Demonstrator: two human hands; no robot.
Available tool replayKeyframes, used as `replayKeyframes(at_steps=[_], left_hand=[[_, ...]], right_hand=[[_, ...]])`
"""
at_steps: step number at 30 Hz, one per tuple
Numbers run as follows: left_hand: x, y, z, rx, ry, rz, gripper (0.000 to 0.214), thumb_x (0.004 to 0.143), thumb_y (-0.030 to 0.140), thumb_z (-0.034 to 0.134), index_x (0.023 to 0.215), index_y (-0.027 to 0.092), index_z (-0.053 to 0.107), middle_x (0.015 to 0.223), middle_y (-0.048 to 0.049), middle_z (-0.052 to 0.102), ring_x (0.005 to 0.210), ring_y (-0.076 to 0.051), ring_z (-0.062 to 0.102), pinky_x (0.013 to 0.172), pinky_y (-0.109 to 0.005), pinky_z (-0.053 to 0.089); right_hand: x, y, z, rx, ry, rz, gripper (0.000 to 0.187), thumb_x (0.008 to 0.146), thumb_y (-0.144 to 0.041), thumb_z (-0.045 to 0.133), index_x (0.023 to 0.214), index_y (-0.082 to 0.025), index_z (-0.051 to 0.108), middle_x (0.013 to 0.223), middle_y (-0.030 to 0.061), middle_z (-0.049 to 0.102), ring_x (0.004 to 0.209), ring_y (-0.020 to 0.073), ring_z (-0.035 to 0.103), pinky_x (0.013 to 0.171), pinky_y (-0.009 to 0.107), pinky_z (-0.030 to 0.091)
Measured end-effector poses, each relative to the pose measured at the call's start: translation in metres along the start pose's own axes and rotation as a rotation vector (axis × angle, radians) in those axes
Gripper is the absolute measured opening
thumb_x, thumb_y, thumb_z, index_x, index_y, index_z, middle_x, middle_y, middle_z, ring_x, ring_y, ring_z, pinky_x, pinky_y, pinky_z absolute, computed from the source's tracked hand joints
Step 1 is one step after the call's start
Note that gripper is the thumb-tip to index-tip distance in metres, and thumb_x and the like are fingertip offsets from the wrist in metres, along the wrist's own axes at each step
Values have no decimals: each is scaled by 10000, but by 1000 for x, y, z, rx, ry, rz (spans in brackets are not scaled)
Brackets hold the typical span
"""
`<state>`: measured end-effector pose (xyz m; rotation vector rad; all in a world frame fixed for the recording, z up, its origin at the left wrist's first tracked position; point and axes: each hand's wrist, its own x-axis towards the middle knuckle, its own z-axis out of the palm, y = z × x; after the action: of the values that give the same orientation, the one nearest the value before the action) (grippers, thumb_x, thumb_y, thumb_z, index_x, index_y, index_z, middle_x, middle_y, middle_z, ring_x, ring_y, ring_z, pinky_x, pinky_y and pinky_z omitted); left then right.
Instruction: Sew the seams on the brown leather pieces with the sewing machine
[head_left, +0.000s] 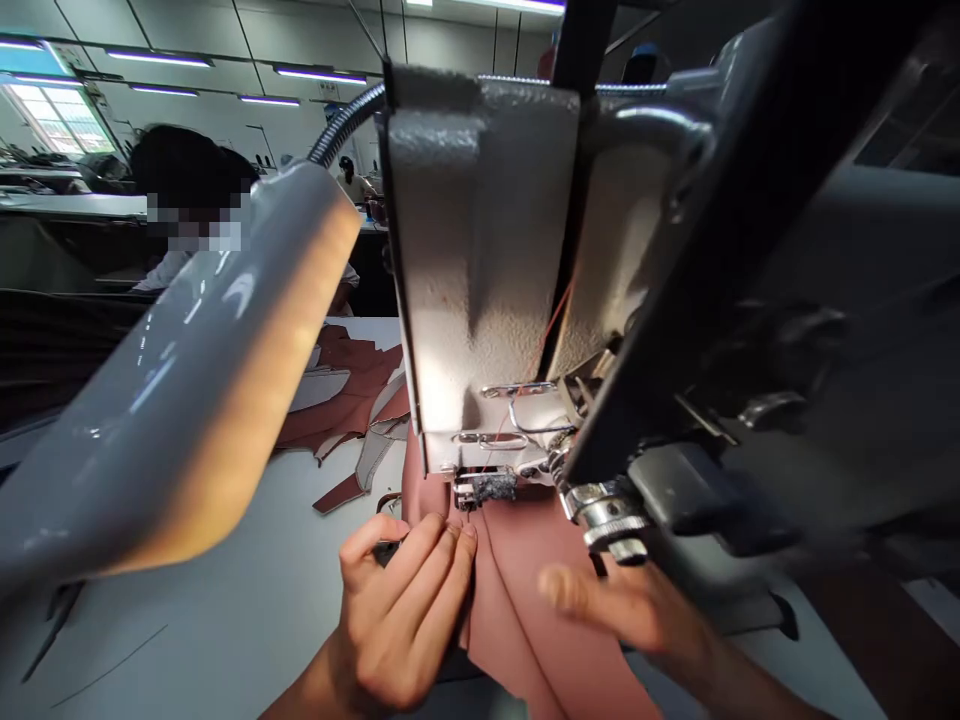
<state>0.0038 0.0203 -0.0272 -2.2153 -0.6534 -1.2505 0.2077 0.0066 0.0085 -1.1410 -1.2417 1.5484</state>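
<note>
I'm reading the leather point(517, 600) first: two rust-pink panels lying together, running out toward me from under the presser foot point(484, 488) of the sewing machine point(480, 250). Just left of the foot, the left hand point(401, 620) has its grip closed on the panels' edge, fingertips point(457, 540) pressed in close to the foot. To the right of the foot, the right hand point(622, 610) is open, its fingers spread and blurred over the leather; I can't tell whether they touch it.

Beyond the foot and to the left, cut pieces point(341, 390) of the same leather lie in a loose heap on the tabletop point(187, 620), some paler shapes among them. A big glossy lamp point(172, 370) hangs left of the foot, nearer me, on a ribbed gooseneck point(345, 125). Well past the foot, a co-worker point(191, 180) is bent over another bench — and a second person point(349, 178) is farther off still.
</note>
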Motion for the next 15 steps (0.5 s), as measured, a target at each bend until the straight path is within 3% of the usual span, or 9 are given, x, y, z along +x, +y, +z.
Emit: replayKeyframes(at_steps=[2, 4, 6, 10, 15], left_hand=[[0, 1, -3, 4, -5, -1, 168, 893, 66, 507, 891, 24, 670, 849, -135, 720, 889, -240, 657, 816, -405, 360], [0, 3, -8, 8, -43, -20, 201, 917, 89, 479, 930, 36, 672, 898, -125, 721, 917, -230, 654, 869, -418, 342], [1, 5, -15, 13, -93, -47, 225, 928, 87, 451, 976, 51, 668, 949, -107, 718, 945, -217, 650, 933, -427, 317], [4, 6, -21, 20, -126, -45, 216, 914, 92, 466, 1001, 77, 663, 968, -89, 718, 928, -205, 664, 1001, -444, 289], [9, 4, -19, 10, -129, -49, 206, 913, 112, 470, 977, 83, 664, 945, -90, 722, 893, -215, 674, 985, -462, 292]], right_hand=[[-11, 4, 2, -226, -32, -34, 406, 751, -361, 637, 1096, -148, 619, 1038, 98, 644, 1130, 275, 507, 1060, 413, 298], [-14, 5, 3, -289, -10, -41, 371, 776, -333, 562, 1091, -146, 619, 1071, 101, 635, 1193, 261, 450, 1077, 395, 265], [-12, 2, 3, -261, -10, -39, 350, 761, -297, 549, 1066, -146, 629, 1096, 86, 629, 1186, 246, 449, 1069, 362, 274], [-6, -9, 1, -117, -28, -17, 330, 725, -220, 562, 1042, -167, 638, 1123, 38, 623, 1041, 210, 540, 920, 290, 410], [-2, -14, -1, -27, -52, -18, 285, 716, -143, 578, 990, -179, 652, 1042, 4, 647, 995, 165, 552, 881, 228, 419]])
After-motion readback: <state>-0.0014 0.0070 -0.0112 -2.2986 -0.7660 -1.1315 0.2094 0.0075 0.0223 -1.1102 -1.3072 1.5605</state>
